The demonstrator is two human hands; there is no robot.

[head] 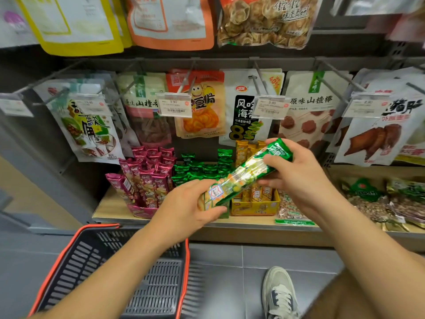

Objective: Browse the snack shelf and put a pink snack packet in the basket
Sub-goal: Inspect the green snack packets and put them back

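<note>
pink foil snack packets are standing upright and tightly packed in a pink cardboard display box at the left end of the pale wooden shelf, none of them taken. just below them, the dark slatted plastic basket with the orange rim is sitting on the grey floor, and the part of its inside i am seeing is holding nothing pink.

moving right, the left hand is curling its fingers round the lower end of a long green packet with a clear middle. the right hand is pinching the upper end between thumb and fingers. the packet is slanting in the air in front of the green and yellow boxes, with the small yellow cardboard box right behind it.

i am reading this as browsing, with the pick not yet made. what is worrying me is that both hands are occupied with the wrong colour directly above the basket. a loosening grip would be dropping the green packet in. the pink ones are also wedged close, so a careless pull could be dragging neighbours out or tipping their box off the shelf edge.
</note>
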